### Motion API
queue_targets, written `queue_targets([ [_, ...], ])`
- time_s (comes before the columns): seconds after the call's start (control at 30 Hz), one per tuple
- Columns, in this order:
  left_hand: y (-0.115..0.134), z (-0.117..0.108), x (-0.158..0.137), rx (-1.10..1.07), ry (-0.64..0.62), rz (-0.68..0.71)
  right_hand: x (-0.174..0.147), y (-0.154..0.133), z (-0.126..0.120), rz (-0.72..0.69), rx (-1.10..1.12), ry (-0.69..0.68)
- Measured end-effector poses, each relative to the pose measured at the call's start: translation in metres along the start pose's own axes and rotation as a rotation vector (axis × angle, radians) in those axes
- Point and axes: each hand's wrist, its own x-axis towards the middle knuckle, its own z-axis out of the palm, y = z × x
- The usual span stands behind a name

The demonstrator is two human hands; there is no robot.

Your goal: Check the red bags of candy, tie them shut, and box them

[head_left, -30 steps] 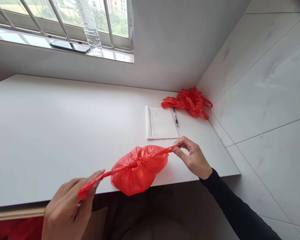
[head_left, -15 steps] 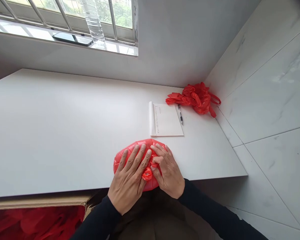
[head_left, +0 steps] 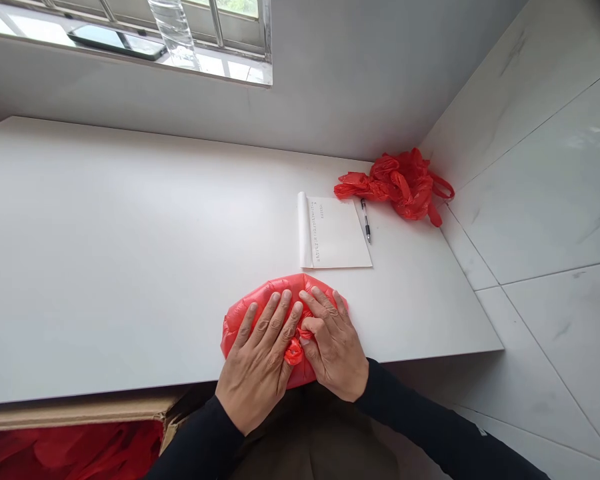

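Nearest to me, at the near left, one brown cardboard box (head_left: pixel 70 405) stands open, with soft, wrinkled red material (head_left: pixel 70 453) inside; I can't count its pieces. Two black sleeves (head_left: pixel 430 420) reach in from the near side. The left hand (head_left: pixel 257 363) lies flat, its fingers straight and slightly spread on one stuffed red plastic bag (head_left: pixel 263 293). The right hand (head_left: pixel 335 347) rests beside it, some fingers extended, the index bent and the thumb near a twist of plastic; I can't tell whether it pinches that. The bag, glossy, creased and roughly oval, sits at the near edge of the smooth white table (head_left: pixel 130 267), with one puckered knot (head_left: pixel 293 352) showing between the hands.

Just beyond it I see one notepad (head_left: pixel 337 233), its cover rolled over on the left and tiny writing running down the page. One slim clear-and-black pen (head_left: pixel 366 221) lies along its right side. Farther right, crumpled red plastic (head_left: pixel 405 183) forms one heap near the marbled tile wall (head_left: pixel 555 200). At the far left, on the sill, are one flat, glassy phone (head_left: pixel 115 41) and one ridged transparent bottle (head_left: pixel 174 30).
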Motion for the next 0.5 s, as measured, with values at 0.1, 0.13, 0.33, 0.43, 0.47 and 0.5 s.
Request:
queue_targets([
  [0.1, -0.0004, 0.0011, 0.0006, 0.005, -0.009, 0.001, 0.0009, 0.0003, 0.0001, 0.003, 0.002, -0.019],
  [0.13, -0.0005, 0.0015, 0.0008, 0.005, -0.007, 0.001, 0.0013, 0.0003, 0.0, 0.006, 0.001, -0.027],
  [0.33, -0.0012, 0.0027, 0.0036, -0.011, -0.019, -0.001, 0.0041, -0.0007, -0.0009, 0.039, 0.014, -0.077],
  [0.43, -0.0008, 0.0024, 0.0048, -0.017, -0.022, -0.007, 0.0044, -0.001, -0.0009, 0.049, 0.024, -0.093],
  [0.47, -0.0007, 0.0024, 0.0051, -0.014, -0.024, -0.004, 0.0044, -0.001, -0.0007, 0.051, 0.028, -0.098],
  [0.5, -0.0007, 0.0025, 0.0052, -0.01, -0.027, 0.002, 0.0044, -0.0009, -0.0002, 0.052, 0.03, -0.101],
])
